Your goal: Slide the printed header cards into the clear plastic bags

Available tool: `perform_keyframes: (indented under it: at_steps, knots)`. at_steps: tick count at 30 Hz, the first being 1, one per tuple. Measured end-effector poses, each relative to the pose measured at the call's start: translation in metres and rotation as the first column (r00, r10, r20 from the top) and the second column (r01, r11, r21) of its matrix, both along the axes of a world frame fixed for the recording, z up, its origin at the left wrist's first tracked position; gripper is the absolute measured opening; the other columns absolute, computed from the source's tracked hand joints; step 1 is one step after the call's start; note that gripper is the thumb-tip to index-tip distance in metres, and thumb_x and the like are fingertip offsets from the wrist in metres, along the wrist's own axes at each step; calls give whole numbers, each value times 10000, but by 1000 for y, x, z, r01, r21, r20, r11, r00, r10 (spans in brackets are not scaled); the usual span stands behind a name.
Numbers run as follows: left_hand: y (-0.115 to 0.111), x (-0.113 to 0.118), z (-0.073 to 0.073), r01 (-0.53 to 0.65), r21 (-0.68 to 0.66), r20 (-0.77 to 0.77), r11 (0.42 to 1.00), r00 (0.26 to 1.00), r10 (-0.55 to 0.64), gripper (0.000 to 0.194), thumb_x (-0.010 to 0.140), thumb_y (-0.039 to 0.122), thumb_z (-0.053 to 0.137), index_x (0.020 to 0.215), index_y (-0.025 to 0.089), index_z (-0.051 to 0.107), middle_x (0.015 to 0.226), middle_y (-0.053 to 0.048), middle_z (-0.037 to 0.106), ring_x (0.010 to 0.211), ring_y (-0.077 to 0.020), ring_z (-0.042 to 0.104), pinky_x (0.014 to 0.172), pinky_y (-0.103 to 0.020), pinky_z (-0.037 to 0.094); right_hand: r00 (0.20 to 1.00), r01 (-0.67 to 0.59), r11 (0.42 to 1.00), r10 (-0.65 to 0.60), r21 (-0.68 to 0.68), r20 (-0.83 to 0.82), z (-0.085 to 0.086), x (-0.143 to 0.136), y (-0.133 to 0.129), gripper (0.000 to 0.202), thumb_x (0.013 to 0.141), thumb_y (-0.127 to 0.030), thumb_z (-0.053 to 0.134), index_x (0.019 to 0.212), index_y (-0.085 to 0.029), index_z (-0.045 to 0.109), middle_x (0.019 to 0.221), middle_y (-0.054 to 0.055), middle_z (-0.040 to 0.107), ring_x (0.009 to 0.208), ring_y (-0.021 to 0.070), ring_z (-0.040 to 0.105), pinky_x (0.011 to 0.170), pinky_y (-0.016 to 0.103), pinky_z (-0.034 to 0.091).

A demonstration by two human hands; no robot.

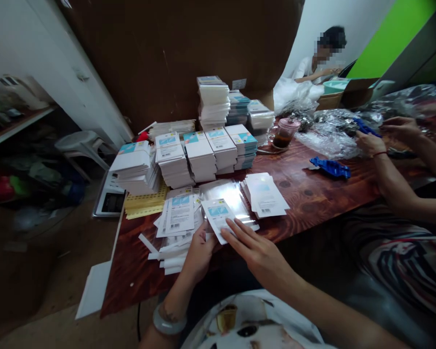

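A white printed card (218, 213) with a blue picture is tilted at the table's front edge. My left hand (200, 247) pinches its lower left side between thumb and fingers. My right hand (256, 247) lies over the card's lower right part, fingers stretched out and touching its face. Just behind the card is a stack of clear plastic bags (240, 198). To the left spreads a loose pile of bagged cards (179, 213), and to the right sits a small fanned stack of cards (267, 194). Whether the held card is inside a bag I cannot tell.
Several tall card stacks (203, 157) line the table (298, 213) behind my hands. A lidded glass mug (283, 133) with dark liquid stands behind right. Further right, a co-worker's hands (372, 143) hold a blue part near another blue plastic part (330, 167). Another person sits behind.
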State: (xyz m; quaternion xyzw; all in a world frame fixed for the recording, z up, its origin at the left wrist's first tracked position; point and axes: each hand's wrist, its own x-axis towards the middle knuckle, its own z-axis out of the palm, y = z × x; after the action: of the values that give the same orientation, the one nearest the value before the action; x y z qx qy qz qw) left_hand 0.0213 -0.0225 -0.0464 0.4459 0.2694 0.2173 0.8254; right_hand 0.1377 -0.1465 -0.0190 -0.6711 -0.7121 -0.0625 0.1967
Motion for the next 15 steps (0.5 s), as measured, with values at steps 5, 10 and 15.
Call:
perform_keyframes:
  at_steps: [5,10,15]
  knots:
    - [0,0,3,-17,4,-84,1000,996,17,385,736,252,706,1101,214,588,1156,-54,640,1060,-207,601,872,-331,514,994,87,993,-92,-78,-62,-6,8,49,582,779,27,422,1323,-173,475,1341,107,515,1242,228,476,1018,394,422]
    - [-2,1,5,-74,-14,-135,997,988,72,298,696,216,738,969,185,624,1000,-28,689,949,-179,647,797,-287,539,947,294,955,-285,37,-148,3,12,68,382,824,-28,442,1103,-204,635,1087,66,689,936,196,666,754,279,536]
    - [-1,2,1,-189,-5,-218,982,959,183,156,723,78,611,864,115,666,810,-62,703,852,-191,675,751,-257,540,960,168,932,-80,320,-269,13,-19,86,303,869,-67,437,1047,-175,657,1089,63,689,1057,165,615,939,271,449]
